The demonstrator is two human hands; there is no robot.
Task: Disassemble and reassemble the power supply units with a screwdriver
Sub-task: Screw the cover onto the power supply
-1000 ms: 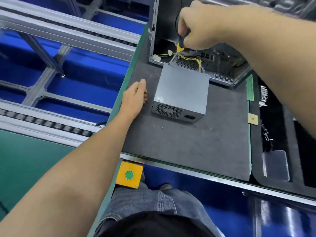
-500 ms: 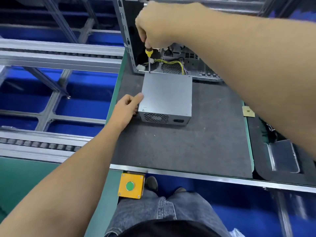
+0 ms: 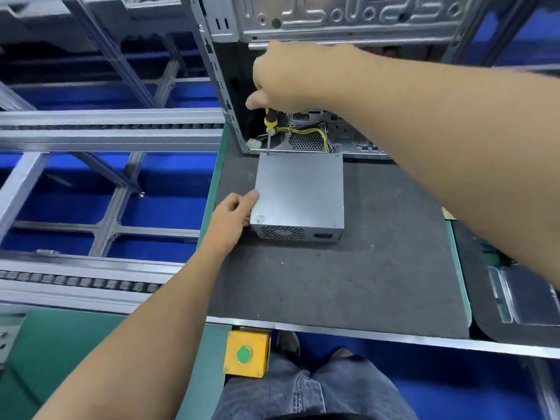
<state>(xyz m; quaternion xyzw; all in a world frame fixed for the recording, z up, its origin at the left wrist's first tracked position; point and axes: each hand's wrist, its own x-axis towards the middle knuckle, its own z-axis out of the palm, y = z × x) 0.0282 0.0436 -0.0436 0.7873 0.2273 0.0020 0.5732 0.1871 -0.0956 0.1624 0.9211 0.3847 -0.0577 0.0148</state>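
A grey metal power supply unit [image 3: 300,189] lies flat on the dark mat [image 3: 348,283], its fan grille facing me and its yellow cables running back into the open computer case [image 3: 333,25]. My left hand [image 3: 235,215] grips the unit's near left corner, thumb on the top face. My right hand [image 3: 288,80] holds a yellow and black screwdriver [image 3: 269,125] upright, its tip at the far left corner of the unit's top.
A yellow box with a green button [image 3: 246,354] hangs on the bench's front edge. Roller conveyor rails [image 3: 106,128] run along the left over blue flooring. A dark foam tray with a clear plastic box [image 3: 527,295] lies at the right.
My left hand moved from the mat beside the unit onto its near left corner. My right hand brought the screwdriver from over the cables down to the unit's far left corner. The camera view shifted.
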